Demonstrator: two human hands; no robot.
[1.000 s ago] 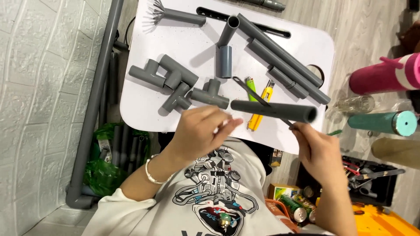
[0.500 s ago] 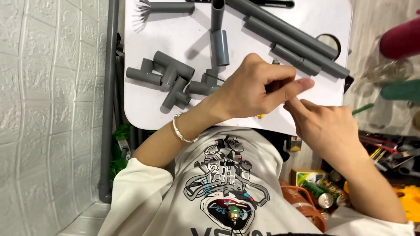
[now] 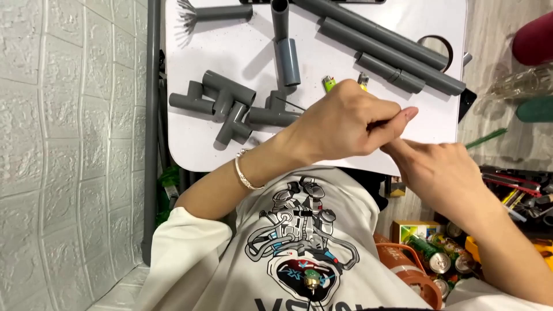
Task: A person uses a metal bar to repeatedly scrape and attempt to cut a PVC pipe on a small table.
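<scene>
Fingers (image 3: 377,124) of your left hand (image 3: 340,124) are clenched tight, thumb pressed along the forefinger, above the near edge of the white table (image 3: 219,52). Whatever they pinch is hidden, so I cannot tell what you hold, if anything. Your right hand (image 3: 446,173) sits just off that near edge. Its forefinger touches your left thumb and its other fingers are tucked out of sight, so its grip can't be read either.

The nearest things are the green lighter (image 3: 329,84) and the yellow lighter (image 3: 363,79), both on the table just beyond your left knuckles and half covered by them. The grey tee fittings (image 3: 230,106) lie on the table's left part.

I see two risks. Your hands meet right at the table's near edge, so anything small that slips from that pinch would likely miss the table and drop among the cans (image 3: 432,256) and hand tools (image 3: 518,184) below its right side. Your left hand is also close above the lighters, and a sudden pull could knock them.

A second ago a dark grey pipe lay across both hands with a thin wire against it, and your hands were apart. Now they touch, the pipe no longer shows in them, and both lighters, then in full view, are mostly hidden. The table also sits closer and more to the left in view.
</scene>
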